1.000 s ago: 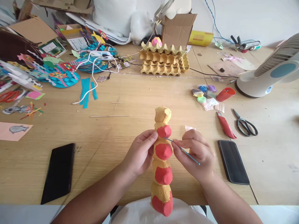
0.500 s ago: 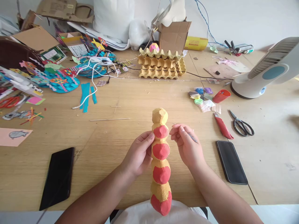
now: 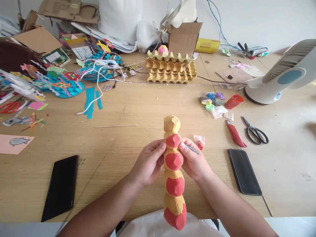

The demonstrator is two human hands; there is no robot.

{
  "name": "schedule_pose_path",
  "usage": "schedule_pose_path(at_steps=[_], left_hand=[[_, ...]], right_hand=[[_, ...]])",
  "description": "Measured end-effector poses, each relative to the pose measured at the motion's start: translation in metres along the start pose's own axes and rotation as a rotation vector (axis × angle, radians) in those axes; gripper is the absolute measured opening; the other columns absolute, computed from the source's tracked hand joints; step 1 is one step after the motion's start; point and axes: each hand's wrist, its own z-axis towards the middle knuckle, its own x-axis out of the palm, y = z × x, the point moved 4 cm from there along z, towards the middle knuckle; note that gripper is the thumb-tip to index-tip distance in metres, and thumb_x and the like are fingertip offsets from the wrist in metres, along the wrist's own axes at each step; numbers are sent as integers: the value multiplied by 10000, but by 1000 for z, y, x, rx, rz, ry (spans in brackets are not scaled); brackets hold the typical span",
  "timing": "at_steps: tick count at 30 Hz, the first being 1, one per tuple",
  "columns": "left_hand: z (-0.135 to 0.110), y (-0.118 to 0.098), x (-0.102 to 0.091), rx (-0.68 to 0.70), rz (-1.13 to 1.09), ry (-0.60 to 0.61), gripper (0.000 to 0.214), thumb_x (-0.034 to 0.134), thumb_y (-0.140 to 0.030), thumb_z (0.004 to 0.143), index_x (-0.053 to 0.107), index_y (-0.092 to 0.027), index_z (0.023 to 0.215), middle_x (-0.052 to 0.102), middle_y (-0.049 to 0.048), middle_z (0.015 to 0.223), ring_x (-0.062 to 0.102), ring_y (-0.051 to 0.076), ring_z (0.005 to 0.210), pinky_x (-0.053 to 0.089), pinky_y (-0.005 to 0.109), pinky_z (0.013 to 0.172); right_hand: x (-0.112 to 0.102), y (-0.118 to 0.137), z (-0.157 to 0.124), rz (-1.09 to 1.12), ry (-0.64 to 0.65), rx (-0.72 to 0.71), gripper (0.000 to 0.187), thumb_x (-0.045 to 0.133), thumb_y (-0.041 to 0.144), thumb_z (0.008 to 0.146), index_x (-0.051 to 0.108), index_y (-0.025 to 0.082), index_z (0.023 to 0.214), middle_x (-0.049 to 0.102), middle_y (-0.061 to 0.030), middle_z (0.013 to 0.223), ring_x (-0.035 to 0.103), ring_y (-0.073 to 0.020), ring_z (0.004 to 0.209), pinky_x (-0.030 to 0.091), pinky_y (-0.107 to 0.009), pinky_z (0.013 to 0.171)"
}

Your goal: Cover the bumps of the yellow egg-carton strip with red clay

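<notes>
Between my hands I hold an egg-carton strip point(image 3: 174, 172), yellowish, with red clay-like patches on all its bumps except the plain top one. My left hand point(image 3: 150, 163) is closed on its left edge, thumb beside the second bump. My right hand point(image 3: 194, 161) grips the opposite edge at about the same height, thumb on the side. A thin blue stick-like tool point(image 3: 192, 150) also lies in the right hand, its far part hidden. Just beyond that hand is a small clear bag point(image 3: 199, 141) with red material in it.
Bags of coloured clay point(image 3: 211, 102), a red cup point(image 3: 234, 101), a red-handled cutter point(image 3: 235, 132), scissors point(image 3: 256, 134) and a phone point(image 3: 244, 171) are on the right. A black tablet-like slab point(image 3: 60, 187) lies left. Egg cartons point(image 3: 170, 70) and a white fan point(image 3: 278, 79) stand farther back.
My right hand has moved in from beside the strip and now grips its right edge. The strip has shifted slightly right, and the small bag with red material has come into view.
</notes>
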Motion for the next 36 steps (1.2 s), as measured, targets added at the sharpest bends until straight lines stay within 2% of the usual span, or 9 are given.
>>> schedule_pose_path(at_steps=[4, 7, 12, 17, 24, 31, 36], left_hand=[[3, -4, 0, 96, 75, 39, 387, 978, -490, 778, 869, -183, 988, 801, 69, 842, 725, 199, 783, 593, 322, 771], [4, -7, -5, 182, 186, -12, 361, 990, -474, 757, 868, -175, 920, 807, 69, 828, 735, 211, 803, 600, 325, 797], [2, -8, -15, 246, 330, -60, 272, 952, -407, 824, 868, -181, 949, 819, 65, 858, 740, 218, 825, 575, 300, 757], [0, -9, -15, 225, 299, -62, 285, 948, -429, 825, 868, -181, 940, 811, 62, 836, 729, 215, 809, 570, 306, 750], [-2, -13, -7, 203, 236, -64, 315, 981, -479, 769, 871, -197, 855, 805, 50, 798, 694, 179, 756, 555, 291, 726], [-3, -15, -3, 161, 179, -77, 376, 1002, -523, 711, 854, -194, 817, 787, 49, 772, 703, 198, 766, 563, 317, 740], [-3, -10, -4, 82, 97, -75, 394, 1026, -499, 683, 815, -181, 781, 742, 25, 733, 624, 138, 675, 497, 261, 650]], right_hand=[[-2, -2, -1, -20, -20, -3, 353, 988, 470, 774, 753, 229, 877, 759, 11, 811, 680, -148, 731, 574, -279, 708], [-2, -3, -1, -58, -13, -17, 363, 978, 497, 780, 753, 233, 888, 774, -4, 830, 695, -168, 755, 591, -303, 725], [0, -3, 0, -82, 20, -35, 353, 970, 509, 795, 767, 240, 901, 788, 2, 846, 708, -156, 775, 593, -295, 756], [1, 0, 1, -147, 50, -79, 377, 955, 545, 801, 751, 239, 883, 769, 6, 820, 682, -157, 734, 582, -305, 725], [0, 0, 1, -123, 59, -70, 375, 979, 524, 776, 763, 230, 865, 760, 6, 805, 665, -147, 714, 570, -293, 710], [-1, -1, 2, -133, 55, -63, 357, 980, 511, 773, 773, 238, 874, 771, 2, 825, 678, -158, 732, 582, -308, 733], [-2, -3, 3, -151, 70, -71, 370, 975, 524, 773, 759, 236, 859, 758, 5, 805, 665, -157, 717, 574, -307, 715]])
